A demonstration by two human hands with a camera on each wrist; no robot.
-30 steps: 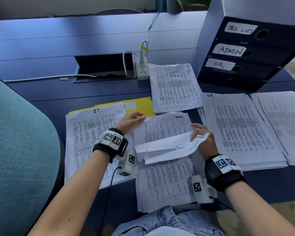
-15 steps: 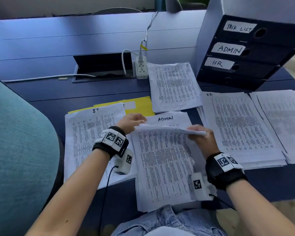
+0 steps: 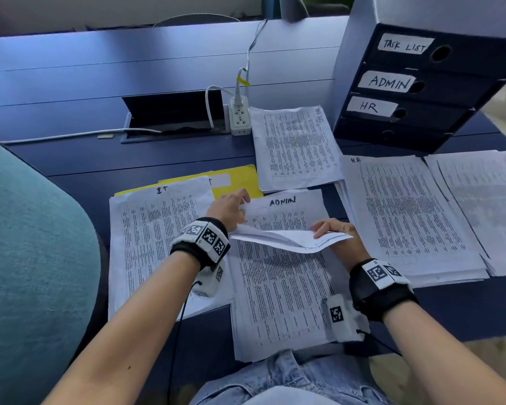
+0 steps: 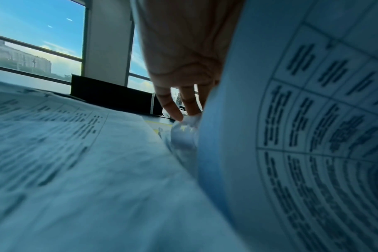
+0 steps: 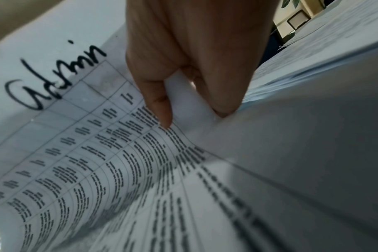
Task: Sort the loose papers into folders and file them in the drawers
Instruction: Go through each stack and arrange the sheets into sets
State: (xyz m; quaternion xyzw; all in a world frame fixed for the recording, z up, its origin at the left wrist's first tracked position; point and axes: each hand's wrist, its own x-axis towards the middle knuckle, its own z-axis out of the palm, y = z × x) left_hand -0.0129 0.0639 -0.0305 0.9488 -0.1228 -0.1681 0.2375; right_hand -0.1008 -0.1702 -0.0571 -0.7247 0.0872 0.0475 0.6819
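Note:
A stack of printed sheets (image 3: pixel 281 287) lies in front of me at the desk's near edge. My right hand (image 3: pixel 333 232) pinches the top sheets (image 3: pixel 289 241) at their far right corner and bends them back toward me. The right wrist view shows my thumb (image 5: pixel 162 109) over a sheet headed "Admin" (image 5: pixel 54 76). Underneath, another sheet headed ADMIN (image 3: pixel 284 211) is uncovered. My left hand (image 3: pixel 230 210) rests with straight fingers (image 4: pixel 179 109) on the stack's far left corner. The dark drawer unit (image 3: pixel 392 13) stands at the back right, all drawers closed, with labels TASK LIST, ADMIN (image 3: pixel 387 81) and HR.
An IT pile (image 3: pixel 152 229) lies left over a yellow folder (image 3: pixel 240 179). An HR pile (image 3: pixel 406 217) and another pile (image 3: pixel 485 206) lie right, a fourth pile (image 3: pixel 295 147) behind. A power strip (image 3: pixel 240 118) and an open cable hatch (image 3: pixel 173 109) sit farther back. A teal chair back (image 3: pixel 27 273) fills the left.
My right hand kept hold of the top sheets, flattened them out, then bent them back toward me again. The sheet headed ADMIN came into view. My left hand stayed at the corner.

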